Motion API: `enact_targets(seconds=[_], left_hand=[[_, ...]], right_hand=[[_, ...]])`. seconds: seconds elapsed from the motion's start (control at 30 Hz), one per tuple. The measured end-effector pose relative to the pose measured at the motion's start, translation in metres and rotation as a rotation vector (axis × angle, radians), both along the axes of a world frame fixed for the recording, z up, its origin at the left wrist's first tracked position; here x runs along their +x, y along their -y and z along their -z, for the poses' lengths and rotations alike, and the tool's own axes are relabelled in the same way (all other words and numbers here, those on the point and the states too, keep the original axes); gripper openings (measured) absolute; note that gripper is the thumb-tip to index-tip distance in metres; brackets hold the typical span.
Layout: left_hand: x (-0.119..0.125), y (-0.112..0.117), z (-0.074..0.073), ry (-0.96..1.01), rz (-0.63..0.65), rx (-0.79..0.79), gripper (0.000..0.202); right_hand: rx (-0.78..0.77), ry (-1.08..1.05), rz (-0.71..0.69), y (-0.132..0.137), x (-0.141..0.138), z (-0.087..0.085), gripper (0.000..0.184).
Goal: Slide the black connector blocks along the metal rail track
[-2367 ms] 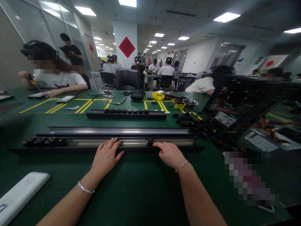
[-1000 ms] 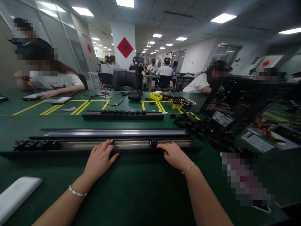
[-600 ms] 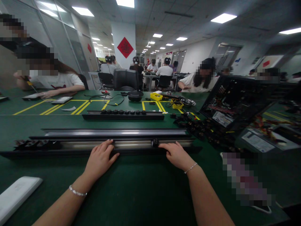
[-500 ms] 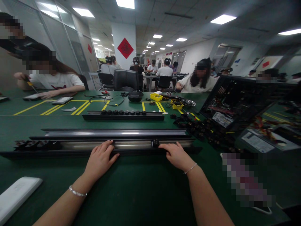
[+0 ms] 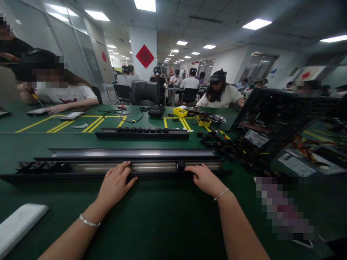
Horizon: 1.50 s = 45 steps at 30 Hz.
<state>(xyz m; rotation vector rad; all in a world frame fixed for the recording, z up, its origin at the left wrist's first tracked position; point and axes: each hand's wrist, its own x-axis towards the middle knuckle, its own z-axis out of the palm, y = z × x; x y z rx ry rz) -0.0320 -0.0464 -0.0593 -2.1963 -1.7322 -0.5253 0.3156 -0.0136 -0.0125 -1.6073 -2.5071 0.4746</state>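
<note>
A long black-edged metal channel point(image 5: 151, 167) lies crosswise in front of me. My left hand point(image 5: 116, 184) lies over its near wall, fingers inside and thumb on the outer side, gripping it. Inside the trough sits a small black block point(image 5: 180, 165), perhaps a socket module. My right hand point(image 5: 204, 178) is at the block's right side, its index finger stretched out against it and the thumb hidden. Several similar dark modules point(image 5: 40, 167) sit at the channel's left end. A second, bare channel point(image 5: 135, 153) lies just behind.
Farther back, another strip point(image 5: 143, 135) carries a row of black modules. A pile of black parts point(image 5: 230, 144) and an open computer case point(image 5: 271, 115) stand to the right. A white object point(image 5: 23, 227) lies front left. Co-workers sit across the green table point(image 5: 157, 231).
My right hand and the black block have shifted slightly to the right along the channel. My left hand stays in place. A co-worker at the back right has leaned to the left.
</note>
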Motion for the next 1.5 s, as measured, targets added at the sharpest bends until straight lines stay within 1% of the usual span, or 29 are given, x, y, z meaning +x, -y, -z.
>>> enact_targets(seconds=[0.2, 0.43, 0.67, 0.87, 1.07, 1.17, 1.5], left_hand=[[0.001, 0.000, -0.001, -0.013, -0.005, 0.004, 0.032], [0.001, 0.001, -0.001, -0.033, -0.012, 0.004, 0.032], [0.002, 0.001, -0.001, -0.054, -0.019, -0.002, 0.032], [0.001, 0.001, -0.001, -0.025, -0.010, -0.003, 0.031], [0.000, 0.001, 0.001, -0.076, -0.018, 0.010, 0.033], [0.001, 0.001, 0.000, -0.071, -0.017, 0.009, 0.033], [0.001, 0.000, 0.000, -0.070, -0.024, -0.006, 0.033]], right_hand=[[-0.003, 0.009, -0.001, 0.000, 0.001, -0.001, 0.051], [0.018, 0.025, 0.036, 0.001, 0.000, 0.001, 0.050], [0.009, 0.000, 0.037, 0.000, 0.001, 0.000, 0.050], [0.010, -0.004, 0.042, 0.001, 0.002, 0.000, 0.050], [0.037, -0.037, 0.012, -0.002, 0.007, 0.005, 0.049], [0.048, -0.058, 0.004, -0.004, 0.009, 0.006, 0.048], [0.099, -0.058, 0.024, -0.004, 0.015, 0.007, 0.045]])
